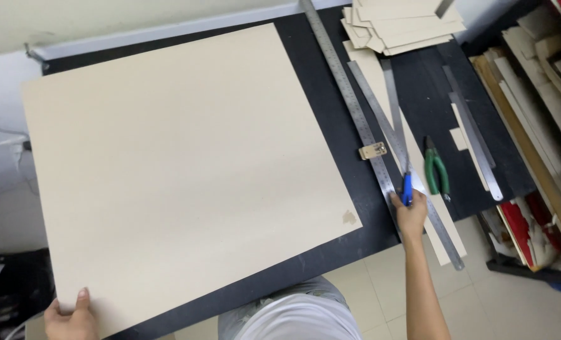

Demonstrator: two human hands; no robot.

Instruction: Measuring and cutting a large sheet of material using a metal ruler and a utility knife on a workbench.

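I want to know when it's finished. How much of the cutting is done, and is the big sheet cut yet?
Some looks done: cut beige pieces are stacked at the table's far edge. In hand now: the left hand holds the big beige sheet by its near corner, and the right hand has its grip on a blue-handled tool beside the long steel ruler. Left: the big sheet shows no cuts.

- A black worktable (331,135) fills most of the view, its far edge against a pale wall (73,19).
- A grey-white ledge (167,31) runs along the foot of that wall.
- The floor (501,302) is laid with light tiles.
- To the right, a low rack (545,126) holds stacked cardboard offcuts.
- The light is soft and even.
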